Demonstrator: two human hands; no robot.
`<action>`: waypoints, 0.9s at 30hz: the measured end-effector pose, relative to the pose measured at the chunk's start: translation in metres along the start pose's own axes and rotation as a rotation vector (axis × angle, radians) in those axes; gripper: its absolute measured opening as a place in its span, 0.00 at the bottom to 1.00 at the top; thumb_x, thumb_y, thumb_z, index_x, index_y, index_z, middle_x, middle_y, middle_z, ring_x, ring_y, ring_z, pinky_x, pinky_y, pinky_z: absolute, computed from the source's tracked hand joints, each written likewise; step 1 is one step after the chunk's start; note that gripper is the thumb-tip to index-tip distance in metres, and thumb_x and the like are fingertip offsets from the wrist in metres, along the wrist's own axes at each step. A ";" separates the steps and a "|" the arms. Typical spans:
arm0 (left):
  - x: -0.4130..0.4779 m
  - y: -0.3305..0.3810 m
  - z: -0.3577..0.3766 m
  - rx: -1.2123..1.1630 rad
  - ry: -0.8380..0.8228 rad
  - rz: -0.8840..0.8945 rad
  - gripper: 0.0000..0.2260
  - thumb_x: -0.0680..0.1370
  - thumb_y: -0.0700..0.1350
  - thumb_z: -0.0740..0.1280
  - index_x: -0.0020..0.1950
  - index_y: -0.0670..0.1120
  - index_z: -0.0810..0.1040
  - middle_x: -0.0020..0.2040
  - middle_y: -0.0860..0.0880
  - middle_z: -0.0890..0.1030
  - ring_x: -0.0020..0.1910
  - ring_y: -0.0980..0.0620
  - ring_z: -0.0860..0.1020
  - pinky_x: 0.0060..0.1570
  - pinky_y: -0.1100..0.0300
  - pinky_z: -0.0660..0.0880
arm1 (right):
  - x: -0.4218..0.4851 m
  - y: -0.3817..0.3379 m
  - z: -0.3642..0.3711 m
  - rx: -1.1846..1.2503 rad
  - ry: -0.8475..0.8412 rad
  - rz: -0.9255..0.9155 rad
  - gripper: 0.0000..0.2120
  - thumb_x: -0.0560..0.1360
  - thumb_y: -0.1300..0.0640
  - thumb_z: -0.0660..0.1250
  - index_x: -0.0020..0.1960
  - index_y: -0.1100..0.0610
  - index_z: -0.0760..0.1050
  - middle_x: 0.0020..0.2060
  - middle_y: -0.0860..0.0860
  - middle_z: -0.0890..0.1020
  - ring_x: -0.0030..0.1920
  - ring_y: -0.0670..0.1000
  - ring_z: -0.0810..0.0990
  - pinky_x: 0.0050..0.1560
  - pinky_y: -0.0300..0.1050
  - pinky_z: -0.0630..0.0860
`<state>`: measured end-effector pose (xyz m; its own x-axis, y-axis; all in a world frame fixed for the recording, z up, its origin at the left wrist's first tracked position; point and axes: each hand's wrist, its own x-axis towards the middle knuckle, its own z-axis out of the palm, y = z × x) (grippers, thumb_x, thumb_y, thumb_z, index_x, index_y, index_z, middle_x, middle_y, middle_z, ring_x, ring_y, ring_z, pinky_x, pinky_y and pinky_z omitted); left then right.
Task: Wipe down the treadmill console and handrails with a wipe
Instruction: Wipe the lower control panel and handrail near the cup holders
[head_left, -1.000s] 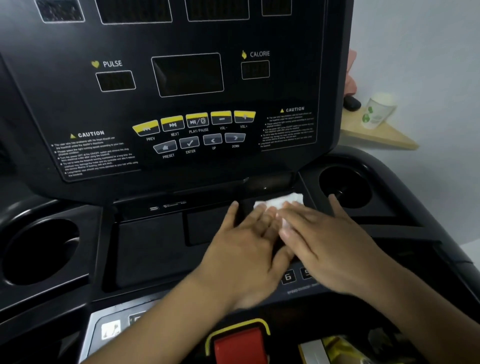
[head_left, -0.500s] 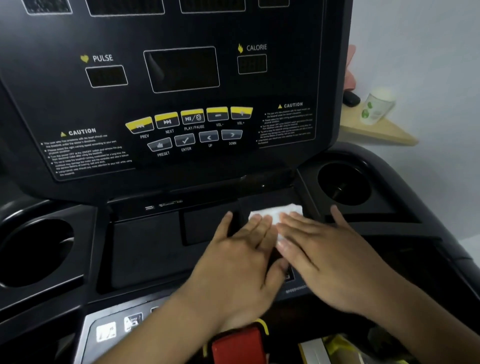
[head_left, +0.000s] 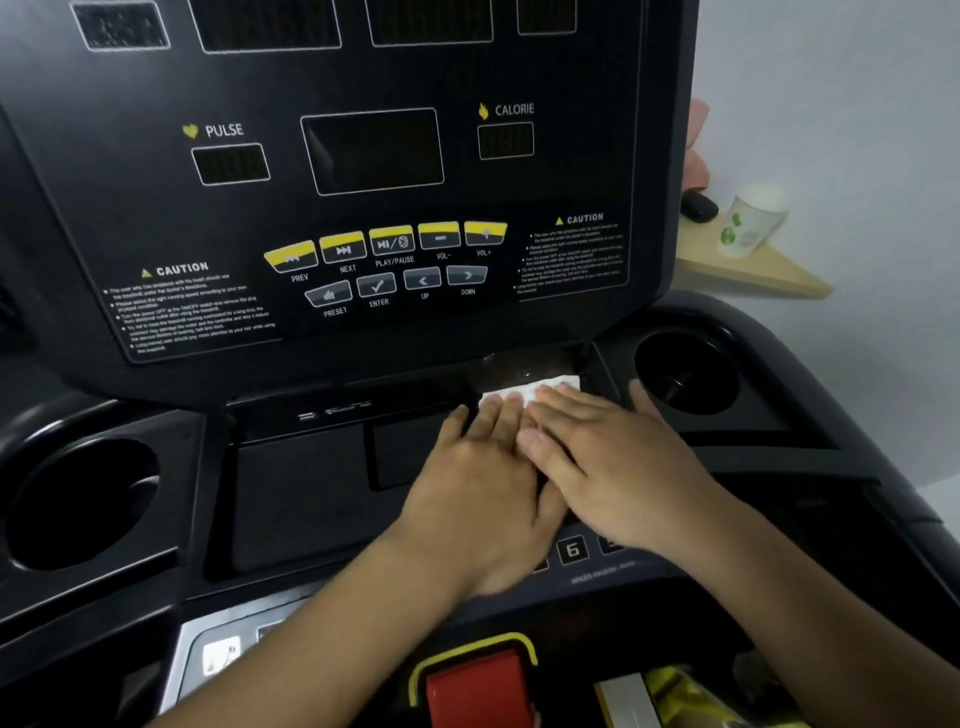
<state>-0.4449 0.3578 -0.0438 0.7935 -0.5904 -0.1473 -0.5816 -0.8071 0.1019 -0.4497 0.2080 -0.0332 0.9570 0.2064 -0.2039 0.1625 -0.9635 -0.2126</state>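
Observation:
The black treadmill console (head_left: 363, 291) fills the view, with yellow and grey buttons and dark displays. A white wipe (head_left: 540, 391) lies flat on the recessed ledge just below the upright panel, right of centre. My left hand (head_left: 483, 488) and my right hand (head_left: 618, 467) lie flat side by side on the wipe, fingers pressed down on it and covering most of it. Only the far edge of the wipe shows past my fingertips. No handrail is in view.
Round cup holders sit at the left (head_left: 78, 499) and right (head_left: 685, 374) of the ledge. A red stop button (head_left: 478, 686) with a yellow rim is near the bottom edge. A paper cup (head_left: 748, 223) stands on a wooden corner shelf (head_left: 753, 275) behind the console.
Both hands stay pressed on the wipe and have slid slightly toward the upright panel; the camera view has shifted a little.

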 end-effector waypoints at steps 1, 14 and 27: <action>-0.003 -0.001 0.000 0.002 0.005 0.014 0.30 0.81 0.57 0.40 0.80 0.45 0.49 0.80 0.42 0.52 0.79 0.46 0.50 0.76 0.46 0.49 | -0.003 -0.001 0.002 -0.005 0.014 -0.005 0.36 0.75 0.34 0.33 0.76 0.46 0.58 0.77 0.41 0.57 0.75 0.39 0.49 0.75 0.61 0.40; -0.019 0.008 0.009 -0.010 0.001 0.070 0.29 0.80 0.56 0.40 0.79 0.45 0.51 0.78 0.38 0.55 0.78 0.40 0.52 0.76 0.45 0.49 | -0.019 -0.004 0.008 -0.026 0.060 -0.019 0.35 0.75 0.33 0.32 0.63 0.41 0.72 0.61 0.39 0.74 0.64 0.42 0.71 0.73 0.62 0.43; -0.011 0.016 0.010 -0.019 0.082 0.112 0.26 0.81 0.55 0.44 0.75 0.46 0.63 0.68 0.42 0.73 0.68 0.42 0.68 0.71 0.43 0.57 | -0.017 -0.004 0.007 -0.010 -0.012 0.038 0.35 0.75 0.35 0.30 0.65 0.45 0.68 0.65 0.43 0.72 0.66 0.45 0.69 0.74 0.61 0.48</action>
<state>-0.4649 0.3513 -0.0508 0.7359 -0.6750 -0.0534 -0.6648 -0.7353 0.1317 -0.4685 0.2097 -0.0351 0.9596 0.1716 -0.2229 0.1286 -0.9724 -0.1949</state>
